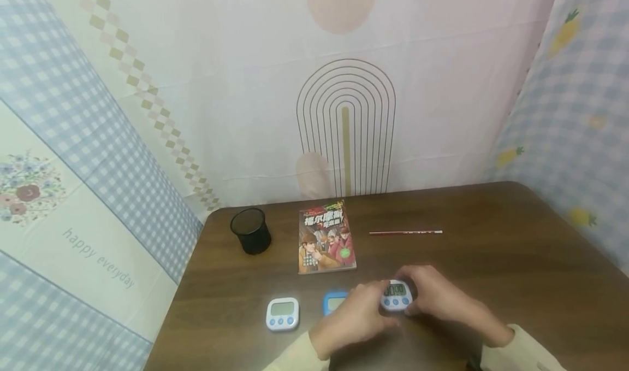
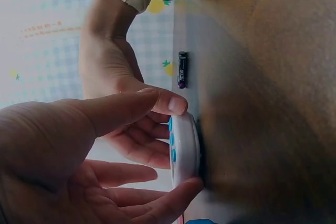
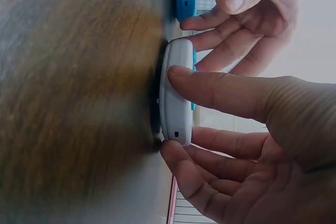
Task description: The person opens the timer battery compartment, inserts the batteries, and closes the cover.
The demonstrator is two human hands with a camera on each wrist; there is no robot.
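A white digital timer (image 1: 396,295) with blue buttons lies on the table, its screen showing digits. My right hand (image 1: 437,294) pinches its right side; in the right wrist view the thumb presses the white edge (image 3: 178,95) and fingers curl at the far corner. At the opposite side, my left hand (image 1: 354,313) touches the timer with fingertips, its thumb held apart, as the left wrist view (image 2: 121,145) shows. A blue timer (image 1: 335,302) is partly hidden behind my left hand. Farther left lies a second white timer (image 1: 282,314), with a blank screen.
A book with an illustrated cover (image 1: 326,239) lies behind the timers. Right of it is a thin red pencil (image 1: 405,233), and to its left stands a black mesh cup (image 1: 251,231). A small dark cylinder (image 2: 182,70) appears in the left wrist view. Patterned cloths hang around the table.
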